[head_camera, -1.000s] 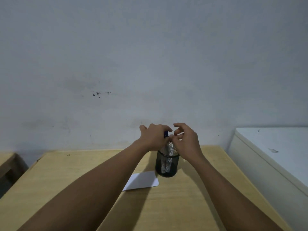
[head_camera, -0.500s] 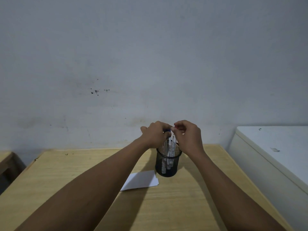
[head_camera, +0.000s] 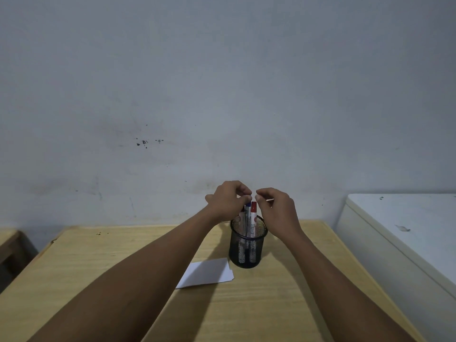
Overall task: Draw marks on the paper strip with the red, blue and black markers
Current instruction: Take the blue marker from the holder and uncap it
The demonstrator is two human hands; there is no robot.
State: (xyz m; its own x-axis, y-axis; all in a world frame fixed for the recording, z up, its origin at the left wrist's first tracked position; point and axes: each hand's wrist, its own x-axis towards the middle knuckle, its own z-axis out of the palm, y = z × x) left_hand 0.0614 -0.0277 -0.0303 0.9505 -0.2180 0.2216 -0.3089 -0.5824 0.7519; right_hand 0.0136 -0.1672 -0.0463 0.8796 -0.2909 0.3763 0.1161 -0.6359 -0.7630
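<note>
A black mesh pen cup (head_camera: 248, 253) stands on the wooden desk (head_camera: 98, 262). Upright in it are a red-capped marker (head_camera: 253, 210) and a blue-capped marker (head_camera: 247, 208). A third marker beside them is mostly hidden by my left hand. My left hand (head_camera: 228, 201) hovers over the cup with its fingertips pinched on the top of the blue cap. My right hand (head_camera: 277, 208) is just right of the red cap, fingers curled together with nothing in them. A white paper strip (head_camera: 207, 274) lies flat on the desk at the cup's front left, partly under my left forearm.
A grey wall rises right behind the desk. A white cabinet top (head_camera: 407, 230) stands close along the desk's right side. A lower wooden piece (head_camera: 9, 245) sits off the left edge.
My right hand has drawn a little to the right, off the marker tops. The red and blue caps now show between the hands. The left hand stays over the cup.
</note>
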